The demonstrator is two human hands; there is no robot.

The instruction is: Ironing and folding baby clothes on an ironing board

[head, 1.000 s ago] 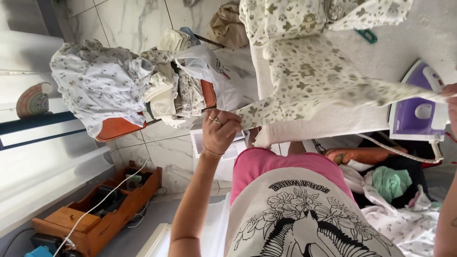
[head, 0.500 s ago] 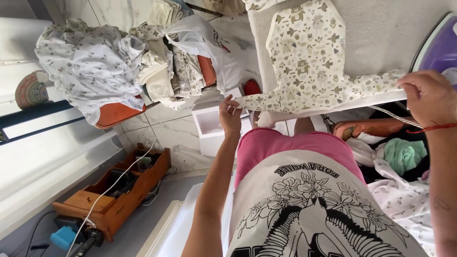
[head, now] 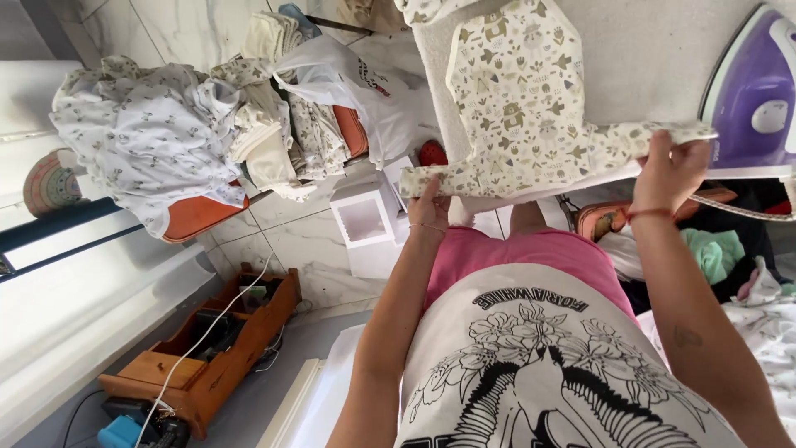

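A small cream garment (head: 518, 108) with a printed animal pattern lies spread on the grey ironing board (head: 630, 50). My left hand (head: 429, 204) pinches one lower corner of the garment at the board's near edge. My right hand (head: 672, 170) grips the other lower corner, just below the purple and white iron (head: 750, 99) that stands on the board at the right. The fabric is stretched flat between both hands.
A pile of patterned clothes (head: 166, 133) and a white plastic bag (head: 365, 91) rest on an orange chair (head: 195, 217) at the left. A white box (head: 365, 228) stands on the tiled floor. A wooden crate (head: 207, 353) with cables sits lower left. More laundry (head: 713, 253) lies at the right.
The garment was hanging over the board's edge; now it lies flat. My right hand came into view and took its right corner. My left hand shifted right along the hem.
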